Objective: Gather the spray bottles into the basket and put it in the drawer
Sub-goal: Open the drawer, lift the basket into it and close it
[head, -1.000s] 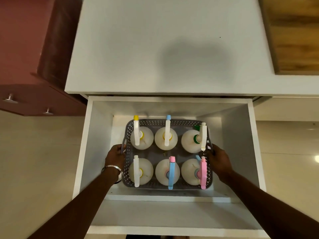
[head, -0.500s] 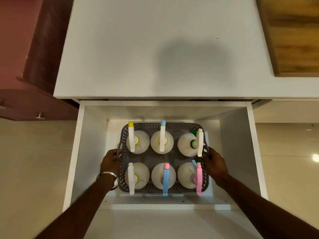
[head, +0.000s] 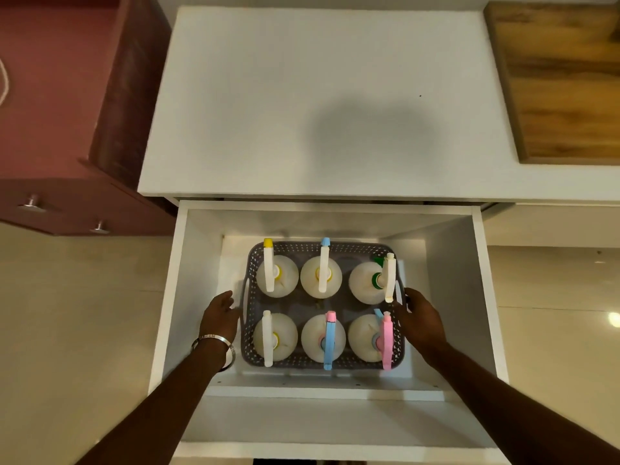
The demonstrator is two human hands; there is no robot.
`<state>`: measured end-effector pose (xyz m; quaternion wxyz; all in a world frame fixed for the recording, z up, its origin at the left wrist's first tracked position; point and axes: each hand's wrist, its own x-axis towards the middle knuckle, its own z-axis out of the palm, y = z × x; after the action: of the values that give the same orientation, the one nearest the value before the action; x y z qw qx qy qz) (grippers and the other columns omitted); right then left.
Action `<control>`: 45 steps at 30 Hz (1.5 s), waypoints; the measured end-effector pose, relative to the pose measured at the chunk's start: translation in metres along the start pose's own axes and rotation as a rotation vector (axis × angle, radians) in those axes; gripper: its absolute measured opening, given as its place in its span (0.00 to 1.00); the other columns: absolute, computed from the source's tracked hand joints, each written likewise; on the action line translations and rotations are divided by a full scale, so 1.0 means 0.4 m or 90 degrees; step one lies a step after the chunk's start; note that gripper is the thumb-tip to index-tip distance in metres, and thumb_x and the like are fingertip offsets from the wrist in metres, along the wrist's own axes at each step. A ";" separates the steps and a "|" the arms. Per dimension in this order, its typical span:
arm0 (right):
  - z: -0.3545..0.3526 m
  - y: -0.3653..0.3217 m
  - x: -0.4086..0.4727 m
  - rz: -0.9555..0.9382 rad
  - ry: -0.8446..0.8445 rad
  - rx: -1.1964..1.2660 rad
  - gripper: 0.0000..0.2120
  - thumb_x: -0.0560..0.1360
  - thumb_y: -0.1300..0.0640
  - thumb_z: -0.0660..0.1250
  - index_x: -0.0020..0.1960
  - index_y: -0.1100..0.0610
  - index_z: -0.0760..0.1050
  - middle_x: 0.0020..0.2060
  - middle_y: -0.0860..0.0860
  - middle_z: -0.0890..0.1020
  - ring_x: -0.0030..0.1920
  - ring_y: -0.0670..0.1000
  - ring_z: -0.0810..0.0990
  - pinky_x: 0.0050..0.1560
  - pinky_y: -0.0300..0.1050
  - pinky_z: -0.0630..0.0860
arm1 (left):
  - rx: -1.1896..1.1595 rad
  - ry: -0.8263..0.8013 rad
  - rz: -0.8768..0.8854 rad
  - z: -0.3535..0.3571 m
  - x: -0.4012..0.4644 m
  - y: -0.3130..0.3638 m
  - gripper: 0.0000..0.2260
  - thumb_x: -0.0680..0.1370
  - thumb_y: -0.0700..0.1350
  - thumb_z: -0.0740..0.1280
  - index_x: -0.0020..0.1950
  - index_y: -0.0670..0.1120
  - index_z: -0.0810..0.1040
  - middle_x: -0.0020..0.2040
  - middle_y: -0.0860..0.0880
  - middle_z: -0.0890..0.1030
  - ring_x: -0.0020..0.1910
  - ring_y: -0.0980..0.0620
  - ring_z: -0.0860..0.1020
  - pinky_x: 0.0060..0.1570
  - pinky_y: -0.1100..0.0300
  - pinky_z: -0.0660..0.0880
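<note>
A grey perforated basket [head: 292, 362] rests on the floor of the open white drawer [head: 198, 263]. Several white spray bottles [head: 364, 287] stand upright inside it in two rows, with yellow, blue, green and pink spray heads. My left hand [head: 219, 313] is just left of the basket's left handle, fingers apart, a small gap between them. My right hand [head: 421, 318] sits beside the right handle with loose fingers; whether its fingertips still touch the handle I cannot tell. A metal bangle is on my left wrist.
Above the drawer lies a white countertop [head: 318, 95], with a wooden board [head: 563, 78] at its right end. A maroon cabinet [head: 67, 203] with two metal knobs stands on the left. Beige floor tiles flank the drawer on both sides.
The basket has come down onto the drawer floor. Both hands, which gripped its side handles, have let go and moved slightly outward.
</note>
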<state>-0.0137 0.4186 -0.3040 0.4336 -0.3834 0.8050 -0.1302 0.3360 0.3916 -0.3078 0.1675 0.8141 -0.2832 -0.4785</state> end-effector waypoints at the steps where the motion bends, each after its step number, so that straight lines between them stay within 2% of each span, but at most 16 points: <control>1: -0.009 -0.006 -0.012 -0.005 0.008 -0.009 0.22 0.78 0.50 0.66 0.69 0.58 0.71 0.61 0.56 0.80 0.52 0.51 0.77 0.50 0.45 0.73 | -0.002 0.009 0.001 -0.010 -0.012 0.003 0.18 0.78 0.36 0.63 0.68 0.39 0.71 0.68 0.40 0.74 0.68 0.40 0.71 0.70 0.46 0.66; 3: -0.031 -0.022 -0.045 0.000 0.019 -0.018 0.26 0.78 0.49 0.67 0.72 0.60 0.68 0.66 0.58 0.77 0.61 0.56 0.77 0.60 0.52 0.74 | -0.021 0.029 0.009 -0.038 -0.052 0.013 0.16 0.78 0.37 0.63 0.67 0.39 0.73 0.67 0.40 0.74 0.67 0.40 0.72 0.70 0.46 0.66; 5: -0.052 -0.037 -0.080 0.008 0.023 -0.019 0.26 0.79 0.50 0.66 0.74 0.59 0.66 0.69 0.58 0.75 0.67 0.59 0.74 0.66 0.56 0.71 | -0.063 0.043 0.013 -0.064 -0.098 0.025 0.15 0.78 0.39 0.63 0.65 0.39 0.75 0.66 0.40 0.75 0.66 0.41 0.73 0.70 0.47 0.67; 9: -0.081 -0.057 -0.156 0.003 0.041 -0.010 0.23 0.80 0.54 0.65 0.73 0.59 0.67 0.68 0.58 0.76 0.67 0.58 0.74 0.67 0.54 0.70 | -0.185 0.039 -0.019 -0.097 -0.174 0.038 0.15 0.77 0.39 0.64 0.64 0.41 0.76 0.64 0.39 0.77 0.63 0.42 0.75 0.68 0.46 0.69; 12: -0.097 -0.067 -0.220 0.021 0.057 0.035 0.23 0.80 0.55 0.65 0.73 0.59 0.67 0.68 0.58 0.76 0.66 0.58 0.75 0.66 0.54 0.70 | -0.319 0.018 -0.060 -0.119 -0.237 0.053 0.15 0.77 0.37 0.65 0.64 0.41 0.75 0.62 0.40 0.78 0.60 0.44 0.76 0.53 0.55 0.73; 13: -0.101 -0.071 -0.246 0.028 0.066 0.059 0.23 0.79 0.55 0.65 0.73 0.59 0.68 0.67 0.57 0.76 0.65 0.57 0.75 0.66 0.53 0.69 | -0.368 -0.001 -0.075 -0.128 -0.266 0.057 0.15 0.78 0.38 0.64 0.65 0.41 0.75 0.62 0.40 0.78 0.62 0.43 0.76 0.53 0.57 0.72; 16: -0.102 -0.078 -0.330 0.047 0.102 0.178 0.23 0.78 0.55 0.66 0.71 0.58 0.70 0.66 0.57 0.77 0.61 0.53 0.75 0.65 0.51 0.69 | -0.492 -0.057 -0.116 -0.159 -0.354 0.048 0.16 0.80 0.42 0.59 0.68 0.42 0.72 0.67 0.42 0.75 0.67 0.43 0.72 0.62 0.53 0.67; 18: -0.094 -0.082 -0.396 0.070 0.111 0.296 0.21 0.78 0.56 0.66 0.70 0.58 0.71 0.66 0.57 0.76 0.62 0.54 0.75 0.68 0.54 0.70 | -0.565 -0.085 -0.147 -0.184 -0.411 0.030 0.17 0.81 0.46 0.58 0.69 0.43 0.70 0.68 0.42 0.74 0.68 0.44 0.72 0.64 0.53 0.66; 21: -0.063 -0.091 -0.515 0.105 0.131 0.471 0.11 0.80 0.55 0.64 0.62 0.54 0.75 0.61 0.57 0.79 0.60 0.55 0.77 0.64 0.54 0.73 | -0.637 -0.114 -0.178 -0.211 -0.487 -0.009 0.18 0.81 0.50 0.58 0.68 0.44 0.71 0.68 0.43 0.75 0.68 0.44 0.72 0.65 0.52 0.67; 23: -0.029 -0.097 -0.601 0.117 0.179 0.522 0.08 0.81 0.53 0.62 0.58 0.53 0.75 0.57 0.56 0.81 0.59 0.55 0.79 0.63 0.54 0.74 | -0.661 -0.119 -0.198 -0.222 -0.542 -0.044 0.17 0.80 0.50 0.60 0.67 0.44 0.71 0.67 0.42 0.75 0.66 0.43 0.73 0.63 0.51 0.68; 26: 0.032 -0.078 -0.703 0.165 0.219 0.546 0.14 0.82 0.50 0.61 0.63 0.56 0.74 0.58 0.57 0.81 0.59 0.56 0.80 0.64 0.56 0.74 | -0.678 -0.097 -0.262 -0.218 -0.613 -0.111 0.15 0.79 0.50 0.62 0.62 0.43 0.74 0.64 0.41 0.76 0.60 0.43 0.76 0.63 0.50 0.69; 28: 0.068 -0.059 -0.744 0.219 0.201 0.593 0.19 0.82 0.47 0.60 0.67 0.57 0.71 0.61 0.57 0.80 0.60 0.56 0.79 0.65 0.55 0.73 | -0.703 -0.088 -0.304 -0.211 -0.645 -0.146 0.19 0.78 0.52 0.63 0.64 0.42 0.72 0.62 0.40 0.76 0.58 0.43 0.76 0.63 0.49 0.70; 32: 0.105 -0.044 -0.760 0.327 0.060 0.799 0.32 0.80 0.39 0.56 0.76 0.58 0.61 0.71 0.59 0.72 0.71 0.59 0.71 0.72 0.57 0.65 | -0.731 -0.141 -0.336 -0.187 -0.660 -0.180 0.27 0.77 0.59 0.60 0.72 0.47 0.66 0.69 0.42 0.72 0.69 0.42 0.70 0.68 0.47 0.64; 35: 0.113 -0.055 -0.734 0.321 -0.014 0.923 0.39 0.79 0.34 0.54 0.80 0.58 0.53 0.77 0.59 0.62 0.77 0.60 0.62 0.77 0.59 0.57 | -0.767 -0.192 -0.303 -0.172 -0.643 -0.170 0.32 0.76 0.63 0.58 0.75 0.47 0.61 0.74 0.44 0.66 0.73 0.44 0.65 0.72 0.46 0.59; 37: 0.110 -0.074 -0.715 0.310 -0.019 0.975 0.43 0.77 0.32 0.54 0.80 0.59 0.49 0.78 0.60 0.59 0.77 0.61 0.60 0.77 0.59 0.56 | -0.803 -0.195 -0.292 -0.165 -0.633 -0.151 0.35 0.76 0.64 0.58 0.77 0.45 0.57 0.76 0.43 0.62 0.75 0.44 0.63 0.73 0.46 0.58; 45: 0.100 -0.113 -0.668 0.300 -0.008 0.998 0.48 0.74 0.29 0.57 0.80 0.61 0.48 0.77 0.62 0.59 0.76 0.63 0.62 0.76 0.59 0.57 | -0.817 -0.179 -0.294 -0.154 -0.592 -0.094 0.40 0.73 0.67 0.60 0.77 0.45 0.54 0.77 0.43 0.61 0.74 0.43 0.65 0.71 0.46 0.60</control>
<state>0.1293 0.5882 -0.1431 0.5961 0.2098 0.5371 -0.5587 0.3108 0.5683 -0.1362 0.4710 0.5239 0.2169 -0.6758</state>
